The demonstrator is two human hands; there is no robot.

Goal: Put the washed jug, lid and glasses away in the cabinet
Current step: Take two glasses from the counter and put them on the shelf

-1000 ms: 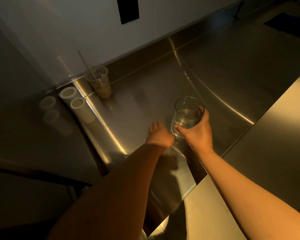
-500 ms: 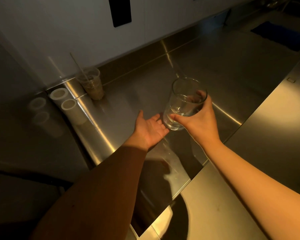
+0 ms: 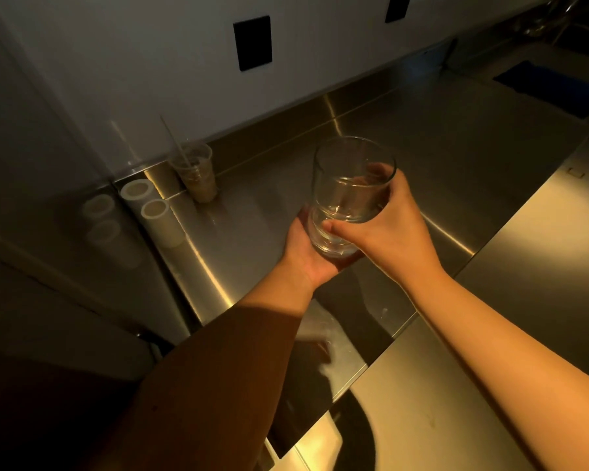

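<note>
Two hands meet on one clear glass (image 3: 351,185), held up above the steel table (image 3: 439,137), tilted with its open mouth toward the wall. The right hand (image 3: 388,229) wraps the glass from the side, thumb across the near wall and fingers curled round the far wall, showing through it. The left hand (image 3: 306,253) lies palm-up under the base, cupped against the bottom. Through the wall a second rim line shows lower down, but whether this is one glass or two nested I cannot tell.

Taking the glass as the landmark: to its left, against the back edge of the table, stands one plastic cup (image 3: 196,175) with a brownish drink low in it and one straw (image 3: 176,141) leaning out of it. Further left of the glass and nearer the camera than the cup, two white tubes (image 3: 150,205) lie side by side, their open ends up, touching each other. Above the glass on the pale wall sit two black plates (image 3: 252,42), one almost directly above, the other further right at the top edge. Far to the upper right of the glass lies one blue mat (image 3: 551,90) on the table.
</note>
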